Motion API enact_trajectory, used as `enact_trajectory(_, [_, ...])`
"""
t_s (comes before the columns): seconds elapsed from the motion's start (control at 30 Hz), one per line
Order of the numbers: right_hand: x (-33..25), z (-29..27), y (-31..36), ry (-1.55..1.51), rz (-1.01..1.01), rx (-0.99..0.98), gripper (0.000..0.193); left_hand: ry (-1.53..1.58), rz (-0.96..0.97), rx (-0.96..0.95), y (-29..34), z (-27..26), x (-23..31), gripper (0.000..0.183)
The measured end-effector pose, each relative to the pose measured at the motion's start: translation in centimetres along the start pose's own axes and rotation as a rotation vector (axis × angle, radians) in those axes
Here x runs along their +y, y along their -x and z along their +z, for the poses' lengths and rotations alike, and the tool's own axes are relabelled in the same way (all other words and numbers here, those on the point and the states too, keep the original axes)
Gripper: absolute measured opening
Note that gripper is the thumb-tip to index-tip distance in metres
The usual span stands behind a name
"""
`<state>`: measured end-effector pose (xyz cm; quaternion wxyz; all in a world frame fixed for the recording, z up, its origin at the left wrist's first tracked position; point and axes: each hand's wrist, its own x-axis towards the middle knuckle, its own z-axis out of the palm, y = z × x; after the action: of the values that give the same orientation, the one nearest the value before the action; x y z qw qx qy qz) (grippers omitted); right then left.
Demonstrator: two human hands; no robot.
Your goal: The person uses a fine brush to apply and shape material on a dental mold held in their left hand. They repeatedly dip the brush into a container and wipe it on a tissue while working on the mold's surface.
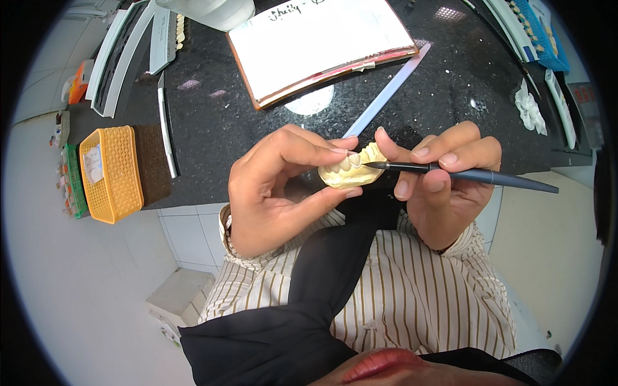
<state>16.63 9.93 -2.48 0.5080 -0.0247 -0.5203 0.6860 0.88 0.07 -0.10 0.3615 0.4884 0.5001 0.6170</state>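
Between the thumb and fingers of my left hand (277,174) is a pale yellow dental cast (351,175) with a row of teeth along its upper side. My right hand (450,170) grips a slim dark brush (470,174) like a pen, its black tip pointing left and meeting the teeth near the middle of the cast. The brush's blue-grey handle slants out to the right past my fingers. Both hands are held close together in front of my body, at the near edge of the black counter. My fingers hide part of the cast's left end.
An open notebook (322,45) lies at the back of the speckled black counter (212,141), beside a pale blue strip (386,90). At left stand a yellow basket (112,174) and a green rack (72,180). A crumpled tissue (530,110) and a blue tray (552,38) are at right.
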Motion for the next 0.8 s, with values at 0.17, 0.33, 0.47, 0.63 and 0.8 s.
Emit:
enact_trajectory(0.17, [0.32,-0.11,-0.07,0.019,-0.061,-0.046,0.021,-0.086,0.025,-0.069,-0.13,-0.3,0.08,0.038])
enact_trajectory(0.33, [0.34,-0.25,-0.1,0.051,-0.098,-0.092,0.022,-0.105,0.053,-0.073,-0.14,-0.3,-0.06,0.038])
enact_trajectory(0.47, [0.45,-0.39,-0.12,0.088,-0.125,-0.11,0.022,-0.098,0.036,-0.069,-0.09,-0.3,-0.06,0.038])
enact_trajectory(0.63, [0.59,-0.3,-0.23,0.099,-0.168,-0.101,0.023,-0.101,0.037,-0.07,-0.16,-0.22,0.1,0.037])
enact_trajectory(0.8, [0.84,-0.28,-0.16,0.133,-0.198,-0.104,0.023,-0.102,0.029,-0.066,-0.1,-0.21,0.09,0.037])
